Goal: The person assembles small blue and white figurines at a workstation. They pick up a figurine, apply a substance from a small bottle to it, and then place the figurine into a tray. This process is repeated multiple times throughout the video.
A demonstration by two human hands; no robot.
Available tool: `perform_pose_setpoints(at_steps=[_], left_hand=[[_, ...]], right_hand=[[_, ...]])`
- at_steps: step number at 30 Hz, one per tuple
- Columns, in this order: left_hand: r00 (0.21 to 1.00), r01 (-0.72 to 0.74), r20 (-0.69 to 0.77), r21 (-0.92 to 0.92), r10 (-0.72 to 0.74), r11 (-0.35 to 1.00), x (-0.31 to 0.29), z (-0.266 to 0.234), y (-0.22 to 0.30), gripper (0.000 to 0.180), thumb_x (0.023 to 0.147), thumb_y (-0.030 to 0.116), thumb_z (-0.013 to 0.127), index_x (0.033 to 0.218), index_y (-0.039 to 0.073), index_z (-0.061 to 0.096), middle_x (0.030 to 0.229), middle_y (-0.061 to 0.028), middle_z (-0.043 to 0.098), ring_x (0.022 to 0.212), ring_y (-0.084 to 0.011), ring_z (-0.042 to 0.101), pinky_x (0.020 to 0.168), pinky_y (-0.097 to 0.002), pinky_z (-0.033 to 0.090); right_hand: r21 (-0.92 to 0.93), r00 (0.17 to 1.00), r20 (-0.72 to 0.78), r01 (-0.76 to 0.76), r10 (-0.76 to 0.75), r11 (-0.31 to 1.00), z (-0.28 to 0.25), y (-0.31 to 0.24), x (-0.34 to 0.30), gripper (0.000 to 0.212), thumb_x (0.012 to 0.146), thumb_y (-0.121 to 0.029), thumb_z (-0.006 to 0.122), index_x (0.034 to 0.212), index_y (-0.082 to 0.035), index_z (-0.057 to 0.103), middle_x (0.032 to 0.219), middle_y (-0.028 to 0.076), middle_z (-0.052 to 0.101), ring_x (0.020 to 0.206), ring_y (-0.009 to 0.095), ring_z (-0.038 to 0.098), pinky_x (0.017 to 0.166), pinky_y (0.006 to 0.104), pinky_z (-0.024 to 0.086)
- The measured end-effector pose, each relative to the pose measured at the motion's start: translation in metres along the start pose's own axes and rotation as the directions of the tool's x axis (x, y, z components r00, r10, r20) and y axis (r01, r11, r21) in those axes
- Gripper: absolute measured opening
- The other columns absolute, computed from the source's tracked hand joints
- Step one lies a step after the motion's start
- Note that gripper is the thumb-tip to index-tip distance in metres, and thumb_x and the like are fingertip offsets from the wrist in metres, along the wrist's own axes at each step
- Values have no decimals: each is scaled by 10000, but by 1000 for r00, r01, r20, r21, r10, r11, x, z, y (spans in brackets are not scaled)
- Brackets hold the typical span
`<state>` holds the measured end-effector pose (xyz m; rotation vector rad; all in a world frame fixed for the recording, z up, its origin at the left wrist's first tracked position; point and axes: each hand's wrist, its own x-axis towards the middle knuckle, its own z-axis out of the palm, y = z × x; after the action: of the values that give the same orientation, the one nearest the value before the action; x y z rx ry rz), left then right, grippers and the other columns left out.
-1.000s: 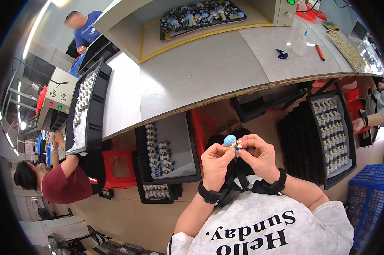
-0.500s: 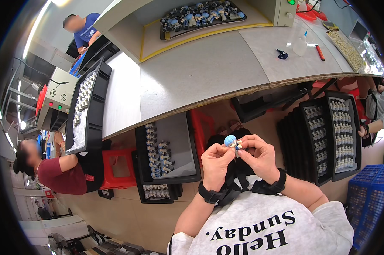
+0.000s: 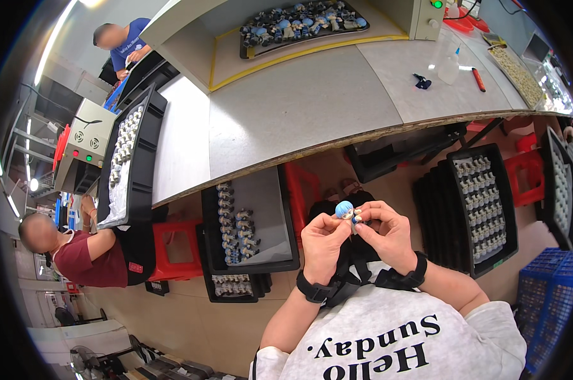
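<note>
A small figurine (image 3: 344,210) with light blue hair and a dark blue and pale body is held upright between both hands, in front of my chest. My left hand (image 3: 322,247) pinches it from the left between thumb and fingers. From the other side, my right hand (image 3: 388,233) grips its body with thumb and fingertips. Part of the lower body is hidden behind the fingers.
Ahead is a workbench (image 3: 299,107) with a tray of blue-haired figures (image 3: 299,25), a squeeze bottle (image 3: 449,68) and a red pen-like tool (image 3: 478,80). Figure trays stand left (image 3: 251,215) and right (image 3: 480,209), near blue crates (image 3: 549,304). Two co-workers sit left.
Both hands and the figurine stay nearly still. At the right, the top tray has been carried off the stack, outward to the right. The person in maroon has turned their head.
</note>
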<state>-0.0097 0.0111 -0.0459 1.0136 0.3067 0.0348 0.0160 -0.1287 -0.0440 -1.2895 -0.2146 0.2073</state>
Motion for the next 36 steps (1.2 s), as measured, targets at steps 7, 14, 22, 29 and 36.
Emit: perform_pose_setpoints(at_steps=[7, 14, 22, 29, 36], left_hand=[[1000, -8, 10, 10, 8, 1000, 1, -1, -1, 167, 842, -45, 601, 725, 49, 528, 814, -62, 643, 753, -124, 643, 746, -316, 567], [1000, -4, 12, 11, 4, 1000, 1, -2, -2, 158, 844, -43, 598, 731, 43, 529, 823, -69, 643, 753, -125, 644, 748, -320, 571], [1000, 2, 26, 4, -2, 1000, 2, -5, -3, 147, 847, -34, 600, 737, 39, 535, 826, -70, 642, 759, -121, 643, 746, -310, 571], [999, 19, 44, 18, -20, 1000, 3, -5, 2, 145, 848, -29, 603, 737, 35, 535, 825, -71, 641, 758, -120, 643, 743, -294, 570], [998, 39, 49, 10, -39, 999, 5, -10, -2, 135, 850, -25, 600, 748, 36, 537, 842, -72, 640, 777, -129, 645, 743, -300, 570]], right_hand=[[1, 1000, -5, 1, -1, 1000, 0, 0, -1, 152, 788, 72, 626, 940, 59, 616, 1076, 97, 532, 992, 146, 578, 881, 256, 489], [-1, 1000, -4, -1, 1, 1000, 0, 1, 0, 151, 789, 68, 629, 939, 57, 617, 1077, 96, 532, 992, 146, 578, 878, 257, 490], [9, 1000, -3, -7, 7, 1000, 1, 0, 0, 152, 787, 66, 635, 938, 58, 618, 1080, 96, 535, 985, 140, 576, 859, 249, 492], [5, 1000, -15, -14, 14, 1000, 1, 3, -2, 162, 782, 62, 642, 943, 57, 622, 1084, 98, 537, 980, 138, 575, 856, 245, 491], [21, 999, -7, -35, 36, 999, 1, 3, -2, 173, 785, 50, 650, 956, 62, 622, 1100, 98, 529, 989, 139, 569, 860, 244, 488]])
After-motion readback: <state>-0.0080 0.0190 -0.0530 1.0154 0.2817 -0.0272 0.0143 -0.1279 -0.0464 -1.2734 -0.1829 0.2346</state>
